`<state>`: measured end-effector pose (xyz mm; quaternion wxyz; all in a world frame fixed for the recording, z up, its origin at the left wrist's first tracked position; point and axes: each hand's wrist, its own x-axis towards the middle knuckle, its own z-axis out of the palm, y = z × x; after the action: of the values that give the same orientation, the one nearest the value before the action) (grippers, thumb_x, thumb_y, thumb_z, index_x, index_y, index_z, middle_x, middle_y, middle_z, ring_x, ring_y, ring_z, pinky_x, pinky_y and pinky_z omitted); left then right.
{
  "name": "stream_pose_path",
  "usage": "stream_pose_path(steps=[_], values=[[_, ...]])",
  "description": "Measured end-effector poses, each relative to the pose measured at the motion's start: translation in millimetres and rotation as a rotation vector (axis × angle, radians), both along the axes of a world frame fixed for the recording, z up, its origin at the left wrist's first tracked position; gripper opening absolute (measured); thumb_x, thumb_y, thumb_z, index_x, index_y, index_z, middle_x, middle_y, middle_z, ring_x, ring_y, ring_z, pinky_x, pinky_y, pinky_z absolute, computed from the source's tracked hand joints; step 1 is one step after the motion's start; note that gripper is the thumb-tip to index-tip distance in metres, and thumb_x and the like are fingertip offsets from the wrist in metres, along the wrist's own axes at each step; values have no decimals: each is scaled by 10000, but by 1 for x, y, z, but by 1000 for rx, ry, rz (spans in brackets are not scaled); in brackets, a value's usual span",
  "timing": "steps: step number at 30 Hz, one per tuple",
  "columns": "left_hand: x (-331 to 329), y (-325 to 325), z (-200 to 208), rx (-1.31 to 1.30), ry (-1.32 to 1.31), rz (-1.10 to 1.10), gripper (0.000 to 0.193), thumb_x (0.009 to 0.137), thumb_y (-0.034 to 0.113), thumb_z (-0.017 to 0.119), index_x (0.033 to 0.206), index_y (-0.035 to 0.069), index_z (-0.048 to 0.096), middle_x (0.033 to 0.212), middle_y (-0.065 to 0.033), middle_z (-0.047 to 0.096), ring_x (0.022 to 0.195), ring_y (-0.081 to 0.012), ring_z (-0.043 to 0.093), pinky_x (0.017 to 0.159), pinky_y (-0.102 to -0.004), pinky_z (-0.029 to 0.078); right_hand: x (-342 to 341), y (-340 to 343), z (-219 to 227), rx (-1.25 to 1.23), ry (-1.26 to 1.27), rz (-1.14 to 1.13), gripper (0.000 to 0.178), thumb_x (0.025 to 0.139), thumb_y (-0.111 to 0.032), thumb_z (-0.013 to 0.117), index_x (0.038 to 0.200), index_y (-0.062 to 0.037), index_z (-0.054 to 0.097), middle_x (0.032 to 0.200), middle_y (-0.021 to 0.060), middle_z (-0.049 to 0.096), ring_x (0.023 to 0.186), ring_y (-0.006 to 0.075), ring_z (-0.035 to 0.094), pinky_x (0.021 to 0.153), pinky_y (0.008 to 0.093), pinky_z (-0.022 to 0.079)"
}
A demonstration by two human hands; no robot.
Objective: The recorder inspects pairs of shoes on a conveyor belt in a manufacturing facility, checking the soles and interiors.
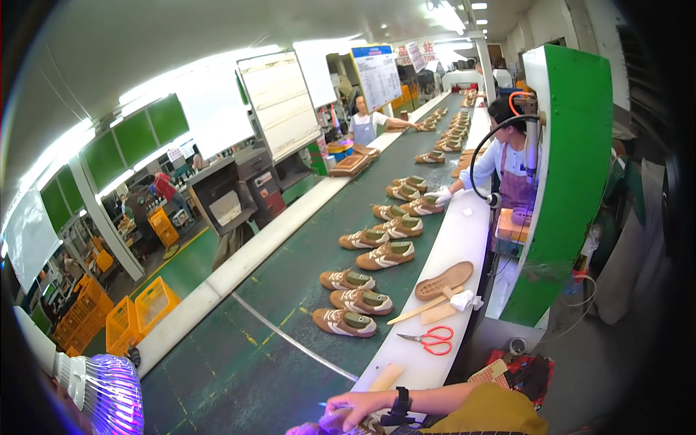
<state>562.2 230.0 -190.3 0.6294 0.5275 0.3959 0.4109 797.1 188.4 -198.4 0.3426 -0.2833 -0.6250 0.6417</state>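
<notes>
At the bottom edge, my right hand [354, 407], with a dark watch [400, 407] on its wrist, has its fingers bent round what looks like a shoe [368, 425], mostly cut off by the frame. A thin blue tip [322, 404] sticks out beside the fingers; I cannot tell what it belongs to. Only a purple-lit bit of my left hand [303, 429] shows, its fingers hidden. Ahead, brown shoes with white stripes and laces [345, 322] stand on the green conveyor belt [239, 355]. Red-handled scissors [435, 339] lie on the white ledge [406, 362] at the right.
Brown soles [444, 280], a tan strip [417, 307] and crumpled white paper [465, 300] lie on the ledge. A lamp [109, 391] juts in lower left. A green machine panel [565, 181] stands right. One gloved co-worker [500, 159] touches shoes; another [365, 125] reaches over the belt.
</notes>
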Motion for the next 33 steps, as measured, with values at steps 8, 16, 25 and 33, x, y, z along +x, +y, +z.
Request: stream_pose_path(steps=[8,16,25,33], values=[[33,1,18,26,-97,0,318,852,212,606,1099,44,498,1033,-79,554,951,-186,562,813,-295,491,18,-48,-53,-280,274,142,878,606,-57,824,1329,19,332,1344,110,428,1244,205,362,1039,345,320],[18,-20,26,-39,-79,28,317,854,222,601,1098,47,500,1033,-79,555,951,-187,562,813,-295,491,23,-53,-22,-334,116,271,924,598,-155,841,1358,-10,337,1290,84,461,1117,177,458,913,324,425],[-24,-56,30,-80,-162,230,316,857,233,595,1096,50,502,1032,-79,555,951,-187,563,812,-294,492,-4,-36,-55,-196,25,274,915,566,-263,839,1298,-12,351,1206,89,472,1127,177,441,980,336,335],[-33,-71,38,-65,-271,392,315,859,243,590,1094,52,503,1032,-79,555,951,-188,563,812,-293,492,-3,-28,-47,-102,121,368,913,627,-285,794,1368,-31,326,1303,95,421,1192,186,400,1007,323,319]])
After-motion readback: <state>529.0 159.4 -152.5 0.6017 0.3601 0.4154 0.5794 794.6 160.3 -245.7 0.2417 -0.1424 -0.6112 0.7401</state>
